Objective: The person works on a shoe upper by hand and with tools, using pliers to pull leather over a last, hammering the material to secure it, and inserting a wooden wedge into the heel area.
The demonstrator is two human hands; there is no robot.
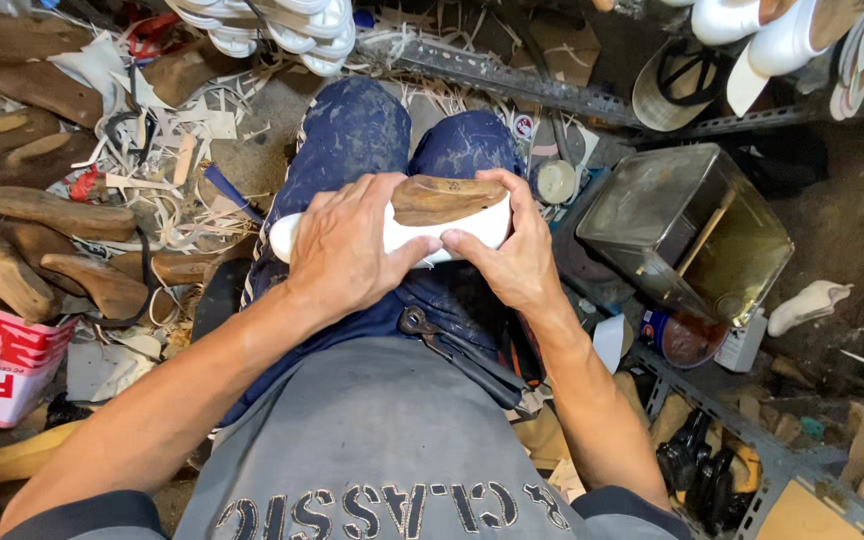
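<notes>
Both forearms reach forward over the lap, where a white shoe upper on a brown wooden last [432, 215] rests on the blue-trousered knees. The left hand [347, 250] lies palm-down, gripping its toe end, while the right hand [512, 250] clamps the heel end, thumb pressing the white side.

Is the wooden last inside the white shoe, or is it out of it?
Inside. The wooden last sits in the white shoe, only its top showing above the rim, while the left hand and right hand grip the shoe.
</notes>
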